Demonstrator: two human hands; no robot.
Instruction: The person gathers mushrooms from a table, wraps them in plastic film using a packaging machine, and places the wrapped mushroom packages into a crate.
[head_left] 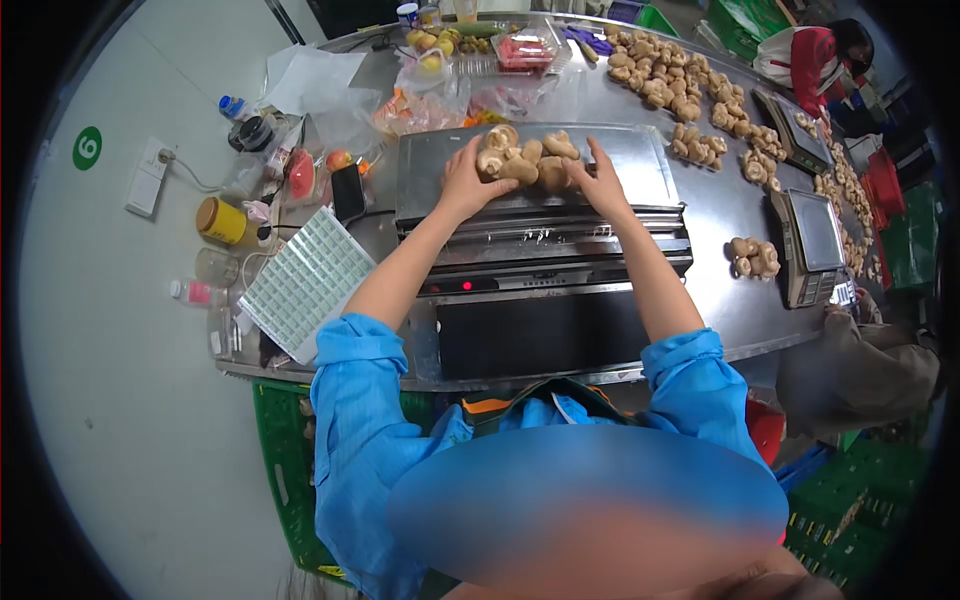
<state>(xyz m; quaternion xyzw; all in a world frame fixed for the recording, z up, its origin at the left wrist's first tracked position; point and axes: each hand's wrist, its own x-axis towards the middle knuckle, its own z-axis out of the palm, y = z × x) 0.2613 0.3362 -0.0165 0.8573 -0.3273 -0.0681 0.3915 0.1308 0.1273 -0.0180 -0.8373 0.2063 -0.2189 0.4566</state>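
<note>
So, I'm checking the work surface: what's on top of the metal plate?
Mushrooms, between the left hand and right hand. The plate directly beneath them is covered and can't be seen.

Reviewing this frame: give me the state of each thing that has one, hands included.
Left hand: open, cupped against mushrooms
Right hand: open, thumb at mushrooms
Mushrooms: heaped between the hands
Red light: lit
Phone: screen dark
Far scale: loaded with mushrooms
Sleeves: rolled up
Yellow jar: lidded
</note>
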